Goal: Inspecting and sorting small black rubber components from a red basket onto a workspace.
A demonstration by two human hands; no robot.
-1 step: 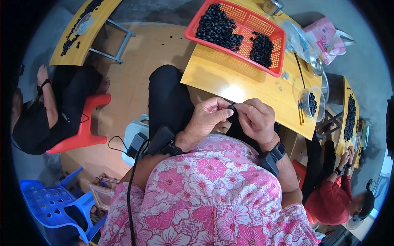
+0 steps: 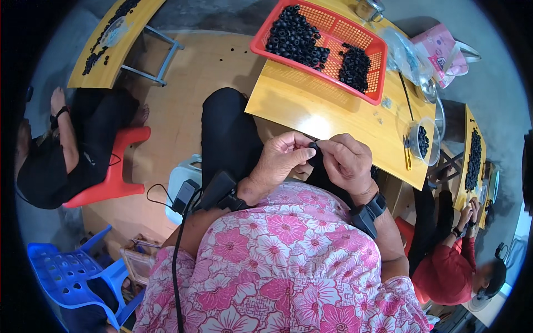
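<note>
Above my lap, just off the near table edge, my left hand pinches a small black round part between thumb and forefinger. My right hand meets it from the other side, thumb and forefinger pressed together against the part's edge. Whatever sits between those right fingertips is too small to make out. Ahead, a red plastic basket stands on the yellow table. It holds a heap of black ring-shaped parts on the left and a pile of smaller black pieces on the right.
A clear tub with black pieces stands at the table's right, beside a yellow-handled tool. Behind are a plastic bag, a metal cup and a pink bag. A person works at right; another sits at left.
</note>
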